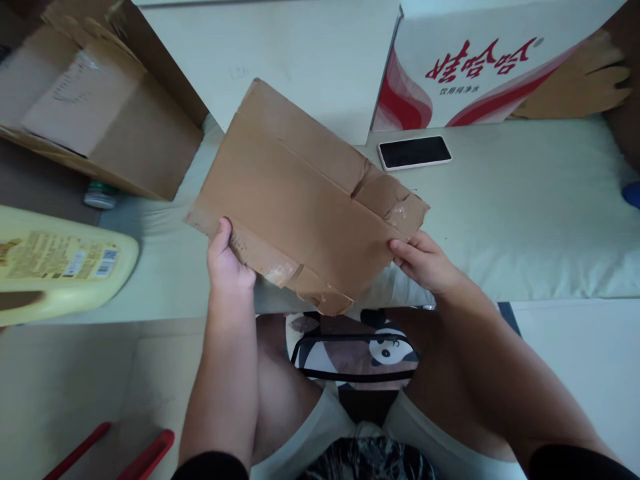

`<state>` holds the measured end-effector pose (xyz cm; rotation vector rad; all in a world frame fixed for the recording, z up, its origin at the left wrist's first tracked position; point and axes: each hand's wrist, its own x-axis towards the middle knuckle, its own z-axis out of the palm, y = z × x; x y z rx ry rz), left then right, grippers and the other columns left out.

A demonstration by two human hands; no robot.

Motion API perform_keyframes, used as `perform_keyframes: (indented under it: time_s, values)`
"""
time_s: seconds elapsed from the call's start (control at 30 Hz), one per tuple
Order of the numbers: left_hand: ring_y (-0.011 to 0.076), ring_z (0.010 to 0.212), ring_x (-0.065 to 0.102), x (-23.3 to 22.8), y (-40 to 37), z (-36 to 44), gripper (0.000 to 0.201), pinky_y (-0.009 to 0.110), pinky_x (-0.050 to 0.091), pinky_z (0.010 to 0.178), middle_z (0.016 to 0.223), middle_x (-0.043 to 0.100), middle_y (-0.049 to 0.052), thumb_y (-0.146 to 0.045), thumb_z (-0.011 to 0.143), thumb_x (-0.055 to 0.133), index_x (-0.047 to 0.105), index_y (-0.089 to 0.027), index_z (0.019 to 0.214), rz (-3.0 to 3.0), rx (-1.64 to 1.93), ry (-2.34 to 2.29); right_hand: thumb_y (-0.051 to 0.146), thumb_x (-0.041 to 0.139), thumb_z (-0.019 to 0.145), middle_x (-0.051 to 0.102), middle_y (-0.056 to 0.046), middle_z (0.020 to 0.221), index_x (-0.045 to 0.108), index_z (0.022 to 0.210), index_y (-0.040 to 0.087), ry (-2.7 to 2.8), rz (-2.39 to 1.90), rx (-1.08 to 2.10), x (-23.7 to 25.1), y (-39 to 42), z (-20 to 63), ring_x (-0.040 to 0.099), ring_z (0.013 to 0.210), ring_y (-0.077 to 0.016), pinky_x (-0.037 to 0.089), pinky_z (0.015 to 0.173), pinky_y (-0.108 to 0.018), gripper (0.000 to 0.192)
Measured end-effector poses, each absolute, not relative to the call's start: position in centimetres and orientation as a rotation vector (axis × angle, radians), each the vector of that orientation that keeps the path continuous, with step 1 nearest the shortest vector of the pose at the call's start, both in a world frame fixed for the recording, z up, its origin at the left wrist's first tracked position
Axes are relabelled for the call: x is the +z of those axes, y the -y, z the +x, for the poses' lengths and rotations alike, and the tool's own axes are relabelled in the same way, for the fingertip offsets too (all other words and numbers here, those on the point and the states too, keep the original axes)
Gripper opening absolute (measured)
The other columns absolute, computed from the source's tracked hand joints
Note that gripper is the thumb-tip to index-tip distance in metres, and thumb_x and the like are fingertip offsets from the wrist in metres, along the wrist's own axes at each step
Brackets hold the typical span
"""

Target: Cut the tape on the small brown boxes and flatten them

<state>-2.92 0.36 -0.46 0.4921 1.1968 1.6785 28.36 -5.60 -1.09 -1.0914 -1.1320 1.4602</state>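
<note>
flattened cardboard box point(305, 200) held tilted above white mattress point(525, 220) | left hand point(227, 260) pinches near edge | right hand point(425, 260) grips taped corner | light, stiff, likely floppy at creases; best held by edges

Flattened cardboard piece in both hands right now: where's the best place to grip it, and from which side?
Probably the near long edge, from the person's side. The flattened cardboard tilts with that edge lowest; the left hand pinches its left corner, the right hand the right. Grip beside the taped, torn patches, which look weak.
</note>
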Motion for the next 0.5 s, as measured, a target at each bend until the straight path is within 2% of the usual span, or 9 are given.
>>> perform_keyframes:
  time_s: [0.13,0.27,0.37,0.5]
  values:
    - [0.0247,0.142,0.06,-1.1,-0.5,-3.4,0.03,0.037,0.054,0.115,0.119,0.079,0.003,-0.04,0.074,0.083,0.069,-0.023,0.095,0.524,1.703,-1.182,0.071,0.075,0.083,0.057,0.002,0.059,0.062,0.066,0.022,1.281,-1.131,1.494,-1.0,5.4,28.4,0.055,0.057,-0.0126,0.051,0.059,-0.029,0.054]
    - [0.0254,0.139,0.061,-0.7,-0.6,-2.8,0.027,0.038,0.053,0.116,0.119,0.079,0.008,-0.038,0.08,0.08,0.069,-0.019,0.097,0.434,1.72,-1.152,0.07,0.081,0.077,0.065,0.0,0.06,0.068,0.069,0.019,1.228,-1.139,1.607,-0.8,5.6,28.6,0.058,0.055,-0.0109,0.049,0.055,-0.025,0.053]
    - [0.0238,0.127,0.067,-0.1,-0.6,-1.8,0.023,0.036,0.054,0.11,0.114,0.079,0.008,-0.035,0.083,0.076,0.07,-0.019,0.098,0.426,1.727,-1.139,0.066,0.086,0.073,0.063,0.001,0.055,0.067,0.065,0.017,1.193,-1.154,1.658,-0.9,6.1,28.3,0.055,0.048,-0.0093,0.047,0.048,-0.023,0.052]
    - [0.0205,0.104,0.071,0.9,-0.4,-1.0,0.017,0.032,0.055,0.099,0.094,0.079,0.004,-0.031,0.085,0.068,0.071,-0.018,0.097,0.339,1.749,-1.101,0.067,0.084,0.072,0.064,0.002,0.057,0.067,0.072,0.019,1.101,-1.151,1.628,-0.7,6.8,27.2,0.055,0.043,-0.01,0.047,0.041,-0.024,0.051]
